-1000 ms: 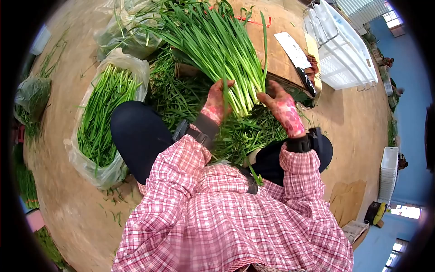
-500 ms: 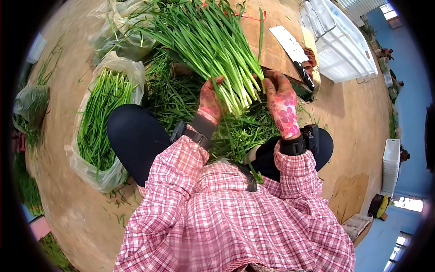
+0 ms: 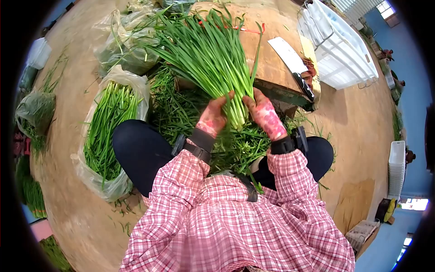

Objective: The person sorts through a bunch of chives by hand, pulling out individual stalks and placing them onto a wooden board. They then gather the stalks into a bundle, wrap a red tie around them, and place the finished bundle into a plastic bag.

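A large bunch of garlic chives (image 3: pixel 215 59) slants over the front of a wooden board, its pale cut ends pointing toward me. On the left side of those stems, my left hand (image 3: pixel 214 115) is closed round the bunch near its base. From the right, my right hand (image 3: pixel 264 114) grips the same stems, thumb across their front. Both hands wear pink patterned coverings with the fingers showing dark. Under the bunch lies a heap of loose green trimmings (image 3: pixel 242 147). A cleaver (image 3: pixel 287 54) with a black handle rests on the board (image 3: pixel 267 27), right of the leaves.
To my left stands a plastic bag (image 3: pixel 102 186) packed with chives, with another bag (image 3: pixel 124 50) behind it. White plastic crates (image 3: pixel 340 50) are stacked right of the board. A red tie (image 3: pixel 251 31) lies on the board. Farther left is a tied bag (image 3: pixel 36 111).
Both hands have drawn together, squeezing the stem ends into a narrower bunch. My right hand has moved left and a little down. The view has shifted slightly.
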A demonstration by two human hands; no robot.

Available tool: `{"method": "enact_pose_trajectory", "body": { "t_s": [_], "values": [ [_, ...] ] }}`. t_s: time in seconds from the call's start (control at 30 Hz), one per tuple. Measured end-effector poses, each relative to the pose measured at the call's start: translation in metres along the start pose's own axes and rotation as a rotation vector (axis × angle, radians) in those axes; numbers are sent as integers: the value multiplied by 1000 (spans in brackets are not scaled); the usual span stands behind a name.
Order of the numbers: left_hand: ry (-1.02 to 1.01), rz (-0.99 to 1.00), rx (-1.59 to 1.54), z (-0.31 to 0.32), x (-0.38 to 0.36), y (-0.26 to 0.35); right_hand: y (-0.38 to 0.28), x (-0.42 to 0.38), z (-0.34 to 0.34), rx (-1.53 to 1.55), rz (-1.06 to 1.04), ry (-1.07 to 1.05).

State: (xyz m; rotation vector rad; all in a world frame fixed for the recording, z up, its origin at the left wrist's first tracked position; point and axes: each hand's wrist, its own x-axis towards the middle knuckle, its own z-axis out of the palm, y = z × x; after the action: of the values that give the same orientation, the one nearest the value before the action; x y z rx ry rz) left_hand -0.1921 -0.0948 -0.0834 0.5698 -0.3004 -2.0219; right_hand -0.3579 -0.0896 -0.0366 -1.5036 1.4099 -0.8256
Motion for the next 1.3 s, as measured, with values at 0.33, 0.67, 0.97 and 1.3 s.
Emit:
{"method": "enact_pose_trajectory", "body": {
  "t_s": [0.33, 0.67, 0.97, 1.3],
  "values": [
    [185, 121, 295, -2, 7, -10, -57, -33, 12, -865, -315, 139],
    [41, 227, 292, -31, 23, -21, -100, -42, 7, 3, -72, 17],
    [74, 28, 247, 5, -7, 2, -33, -87, -93, -938, -46, -133],
    [62, 380, 581, 25, -60, 12, -84, -10, -4, 329, -115, -385]
  ]
}}
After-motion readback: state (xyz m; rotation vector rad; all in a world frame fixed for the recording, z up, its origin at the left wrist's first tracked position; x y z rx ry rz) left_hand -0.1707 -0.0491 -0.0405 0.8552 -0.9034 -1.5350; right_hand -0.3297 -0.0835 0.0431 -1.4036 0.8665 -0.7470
